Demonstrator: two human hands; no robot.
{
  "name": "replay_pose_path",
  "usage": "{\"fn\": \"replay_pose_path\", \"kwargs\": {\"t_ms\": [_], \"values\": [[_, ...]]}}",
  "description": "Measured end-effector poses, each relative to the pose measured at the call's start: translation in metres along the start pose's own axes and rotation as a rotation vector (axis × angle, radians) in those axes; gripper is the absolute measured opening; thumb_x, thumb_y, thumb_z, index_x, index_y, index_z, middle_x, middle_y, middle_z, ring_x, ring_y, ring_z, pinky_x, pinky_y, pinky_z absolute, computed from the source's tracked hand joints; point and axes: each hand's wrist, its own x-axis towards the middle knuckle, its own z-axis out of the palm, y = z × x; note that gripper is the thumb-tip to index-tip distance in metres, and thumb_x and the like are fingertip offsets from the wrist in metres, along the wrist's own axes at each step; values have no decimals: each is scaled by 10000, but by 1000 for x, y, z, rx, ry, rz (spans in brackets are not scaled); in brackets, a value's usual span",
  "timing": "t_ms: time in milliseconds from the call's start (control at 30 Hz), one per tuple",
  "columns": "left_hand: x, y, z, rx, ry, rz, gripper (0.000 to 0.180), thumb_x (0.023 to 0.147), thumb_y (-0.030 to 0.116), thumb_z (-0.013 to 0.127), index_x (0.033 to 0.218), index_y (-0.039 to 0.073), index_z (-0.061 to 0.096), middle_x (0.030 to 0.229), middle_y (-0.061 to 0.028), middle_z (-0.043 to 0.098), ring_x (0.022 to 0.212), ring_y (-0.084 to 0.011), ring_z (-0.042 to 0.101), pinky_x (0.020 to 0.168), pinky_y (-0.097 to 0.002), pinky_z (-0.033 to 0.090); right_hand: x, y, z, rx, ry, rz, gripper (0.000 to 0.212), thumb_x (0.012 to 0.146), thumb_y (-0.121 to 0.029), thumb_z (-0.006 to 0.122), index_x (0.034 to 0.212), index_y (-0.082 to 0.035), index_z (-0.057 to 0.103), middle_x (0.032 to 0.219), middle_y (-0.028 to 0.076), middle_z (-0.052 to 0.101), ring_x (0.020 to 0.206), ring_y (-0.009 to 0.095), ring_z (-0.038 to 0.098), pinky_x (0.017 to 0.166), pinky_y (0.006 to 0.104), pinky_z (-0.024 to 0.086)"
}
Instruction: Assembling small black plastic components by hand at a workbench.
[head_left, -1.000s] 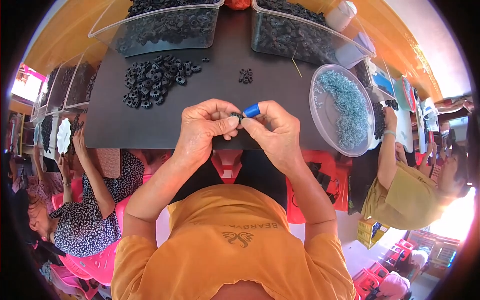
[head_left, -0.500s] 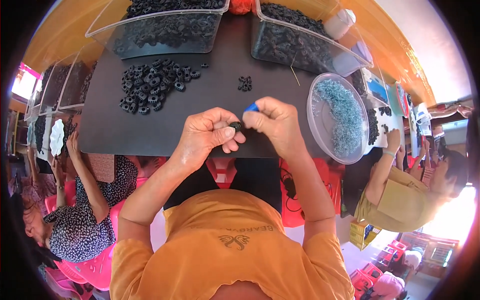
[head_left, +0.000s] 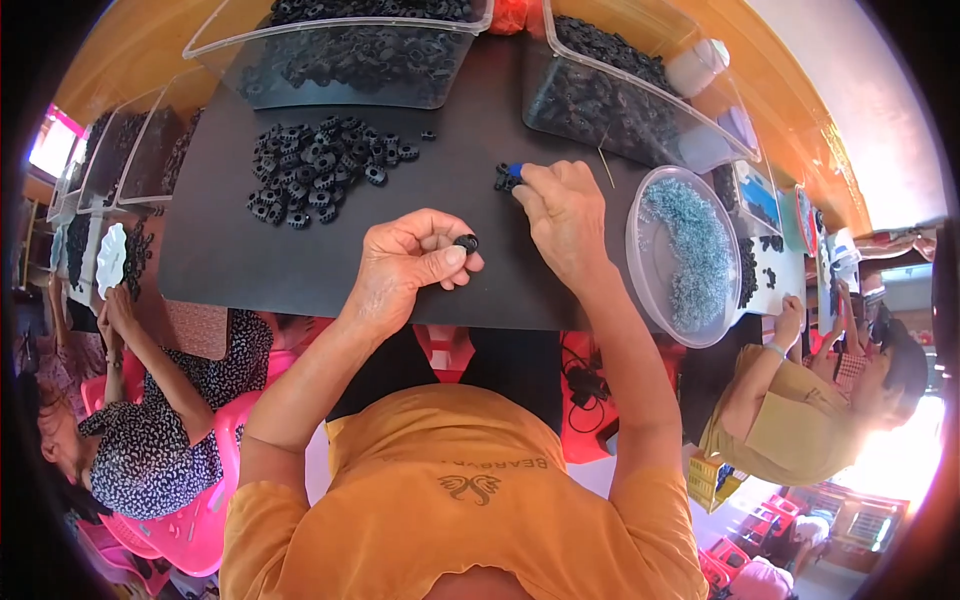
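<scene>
My left hand point(head_left: 400, 268) is closed, pinching a small black plastic part point(head_left: 466, 243) between thumb and fingers above the table's near side. Farther out, my right hand point(head_left: 566, 215) reaches over a small cluster of black parts point(head_left: 502, 180). A blue cover point(head_left: 516, 170) sits at one of its fingertips, touching or just over the cluster. Its fingers are drawn together; whether a part is between them is hidden. To the left lies a larger pile of black plastic parts point(head_left: 318, 170). Right of my right hand, a round clear tray point(head_left: 645, 272) holds many tiny pale-blue pieces point(head_left: 690, 240).
Two clear bins point(head_left: 350, 95) point(head_left: 610, 140) of black parts stand along the back of the dark table point(head_left: 300, 275). A thin stick point(head_left: 606, 166) leans by the right bin. People sit at both sides, one with a hand point(head_left: 790, 322) at the neighbouring table.
My right hand has moved away from my left hand, forward to the small cluster. My left hand keeps its part in nearly the same place. The whole view has shifted slightly.
</scene>
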Motion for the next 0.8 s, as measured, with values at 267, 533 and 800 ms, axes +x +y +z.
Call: {"fn": "replay_pose_path", "kwargs": {"t_ms": [267, 533, 800], "values": [[-4, -2, -2, -106, 9, 77, 181, 835, 52, 662, 982, -39, 610, 831, -136, 673, 682, -138, 626, 644, -233, 516, 63, -22, 39, 39, 25, -261, 104, 670, -12, 637, 761, -52, 607, 746, 104, 570, 746, 315, 511, 656, 399, 441], [-3, -7, -5, -119, -25, 63, 190, 831, 39, 662, 996, -42, 611, 854, -134, 674, 690, -126, 624, 659, -224, 514, 75, -21, 70, -71, -218, -371, 154, 662, 23, 593, 799, -25, 643, 795, 164, 552, 846, 317, 503, 731, 404, 436], [-4, -8, -5, -99, -34, 75, 181, 844, 46, 652, 1001, -33, 609, 857, -125, 676, 697, -126, 625, 667, -229, 516, 55, -24, 39, -21, -314, -205, 140, 710, 31, 576, 834, -6, 630, 805, 168, 557, 827, 341, 504, 744, 395, 439]]}}
